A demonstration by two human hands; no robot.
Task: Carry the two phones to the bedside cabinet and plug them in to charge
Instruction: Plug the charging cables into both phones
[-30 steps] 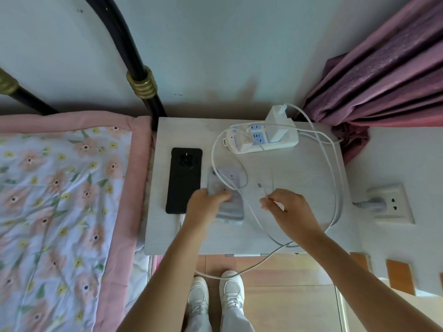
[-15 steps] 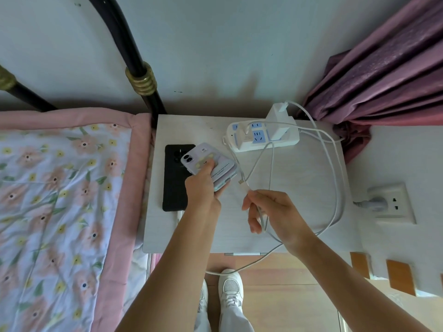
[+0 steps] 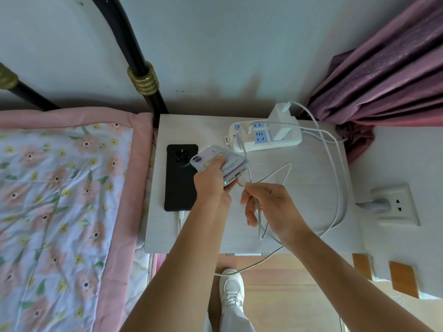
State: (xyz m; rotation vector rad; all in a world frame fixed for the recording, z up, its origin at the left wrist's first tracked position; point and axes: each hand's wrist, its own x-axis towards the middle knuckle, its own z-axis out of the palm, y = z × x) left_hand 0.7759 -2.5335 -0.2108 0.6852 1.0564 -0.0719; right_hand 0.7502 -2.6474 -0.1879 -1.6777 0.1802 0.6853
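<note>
Left hand [image 3: 211, 185] grips the lilac-cased phone [image 3: 219, 164] above the white desk [image 3: 299, 188] at centre; right hand [image 3: 271, 207] pinches the white cable plug [image 3: 242, 182] at its port — a skewed push could miss, or the looped cable at 3 o'clock could snag.

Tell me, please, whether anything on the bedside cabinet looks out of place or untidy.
Nothing is damaged or spilled. The one untidy thing is the white charging cable: it loops loosely across the cabinet top and hangs over its front edge toward the floor, beside the shoe, where it might snag.

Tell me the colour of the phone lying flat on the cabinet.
Black phone, seen clearly in the head view.
</note>
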